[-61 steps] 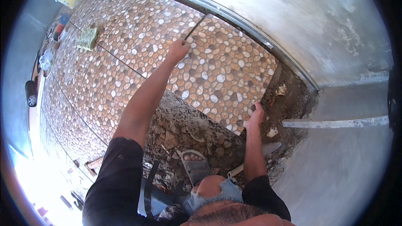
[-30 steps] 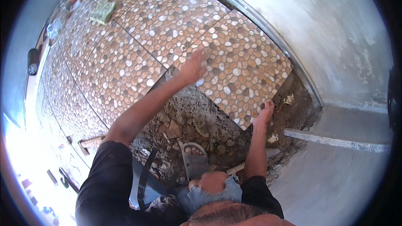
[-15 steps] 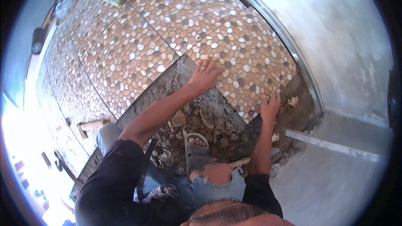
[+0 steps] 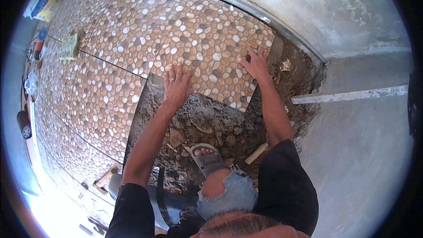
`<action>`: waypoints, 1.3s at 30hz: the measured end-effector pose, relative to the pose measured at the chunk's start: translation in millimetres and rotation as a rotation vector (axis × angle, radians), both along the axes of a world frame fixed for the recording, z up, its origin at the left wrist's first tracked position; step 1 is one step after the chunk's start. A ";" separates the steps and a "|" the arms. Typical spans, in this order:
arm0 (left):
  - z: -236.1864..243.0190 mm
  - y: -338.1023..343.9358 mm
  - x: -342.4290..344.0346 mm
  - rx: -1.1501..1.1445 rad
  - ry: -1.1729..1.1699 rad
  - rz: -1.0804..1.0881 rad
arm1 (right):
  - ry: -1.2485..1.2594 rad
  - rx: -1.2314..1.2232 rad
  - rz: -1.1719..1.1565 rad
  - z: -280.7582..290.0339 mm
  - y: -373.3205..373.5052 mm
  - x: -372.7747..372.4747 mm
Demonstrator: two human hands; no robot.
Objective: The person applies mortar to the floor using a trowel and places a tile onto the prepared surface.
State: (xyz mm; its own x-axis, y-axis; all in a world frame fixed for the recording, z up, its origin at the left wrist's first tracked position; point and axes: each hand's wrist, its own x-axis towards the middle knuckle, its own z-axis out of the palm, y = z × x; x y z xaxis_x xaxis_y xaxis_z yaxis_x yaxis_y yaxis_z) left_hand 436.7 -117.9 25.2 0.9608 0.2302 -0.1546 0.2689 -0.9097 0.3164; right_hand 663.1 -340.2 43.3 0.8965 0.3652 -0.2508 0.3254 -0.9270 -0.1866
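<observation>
I press both palms, left hand and right hand, fingers spread flat and gripping nothing, on the pebble tile; a blue-yellow package lies far left.

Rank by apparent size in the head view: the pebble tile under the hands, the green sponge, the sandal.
1. Pebble tile, by far the largest.
2. Sandal.
3. Green sponge, only slightly smaller than the sandal; it lies farther from the camera, so that ranking is unsure.

Bright, even daylight fills the fisheye view, with blown-out glare at the lower left, perhaps from an opening. Shadows are soft. Edges bend strongly and darken into a black rim.
</observation>
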 end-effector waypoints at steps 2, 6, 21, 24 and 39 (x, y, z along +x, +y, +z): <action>0.2 0.3 0.4 0.011 0.004 -0.003 | 0.012 0.033 -0.012 -2.4 -0.9 -1.4; 3.9 0.5 2.2 0.027 0.024 -0.023 | -0.021 0.059 0.015 -7.4 -3.2 3.4; -14.6 -0.4 5.4 0.079 -0.075 -0.039 | -0.087 0.037 0.059 -12.3 0.3 24.3; -15.0 0.8 10.5 0.084 -0.073 -0.046 | -0.100 0.032 0.048 -12.6 1.5 26.4; 22.0 -11.6 42.2 -0.045 0.177 -0.056 | -0.043 -0.069 0.045 -4.4 0.9 25.5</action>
